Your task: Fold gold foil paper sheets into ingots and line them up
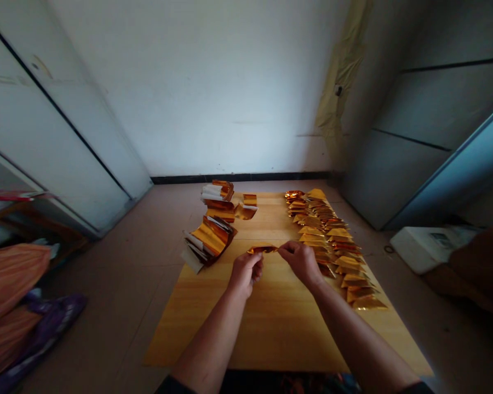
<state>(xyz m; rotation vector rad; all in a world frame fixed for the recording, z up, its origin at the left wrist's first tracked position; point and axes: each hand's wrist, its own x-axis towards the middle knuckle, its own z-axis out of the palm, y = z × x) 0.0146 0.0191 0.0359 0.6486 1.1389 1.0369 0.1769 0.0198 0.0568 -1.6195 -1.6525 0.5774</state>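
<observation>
A piece of gold foil paper (263,249), partly folded, is held up above the wooden table (267,312). My left hand (246,271) grips its left end between thumb and fingers. At the opposite end my right hand (299,260) pinches the tip, fingers closed. Some of the piece's shape is hidden by my fingers. To the left of my hands lies a curled stack of gold foil sheets (211,239) with pale undersides. Rows of folded gold paper pieces (312,230) run along the table's right side, close to my right hand.
More foil sheets (219,209) and a loose sheet (245,211) lie at the table's far left. A white box (419,249) stands on the floor at right. Orange and purple bags (16,279) lie at left. A white wall (230,93) rises behind.
</observation>
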